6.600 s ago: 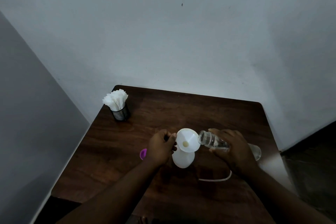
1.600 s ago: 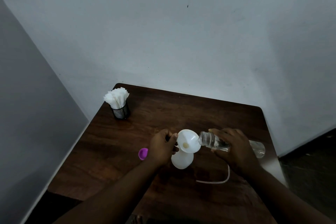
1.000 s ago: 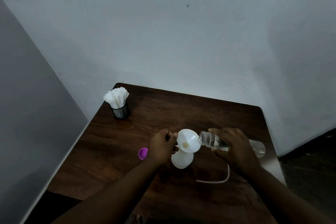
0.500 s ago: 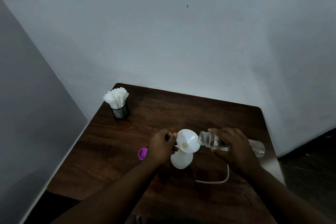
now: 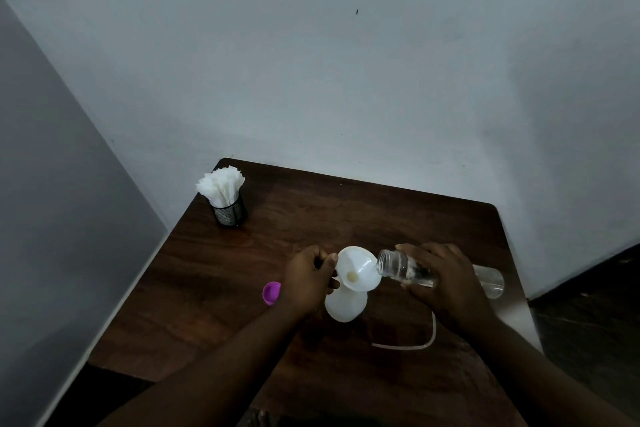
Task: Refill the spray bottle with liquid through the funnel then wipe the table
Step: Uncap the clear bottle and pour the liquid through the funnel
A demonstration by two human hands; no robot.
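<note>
Two grips: left fingers (image 5: 329,259) pinching funnel (image 5: 358,269), right fingers (image 5: 417,250) around tilted clear bottle (image 5: 393,263)

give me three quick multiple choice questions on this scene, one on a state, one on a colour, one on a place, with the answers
1. The clear bottle in the right hand is:
A upright
B tipped toward the funnel
C capped

2. The funnel is:
A purple
B black
C white

3. The purple cap lies:
A on the table, just left of the left hand
B in the funnel
C on the clear bottle

Answers:
1 B, its open mouth sits at the funnel's rim.
2 C, it is white like the spray bottle under it.
3 A, it shows on the wood beside that hand.
</note>
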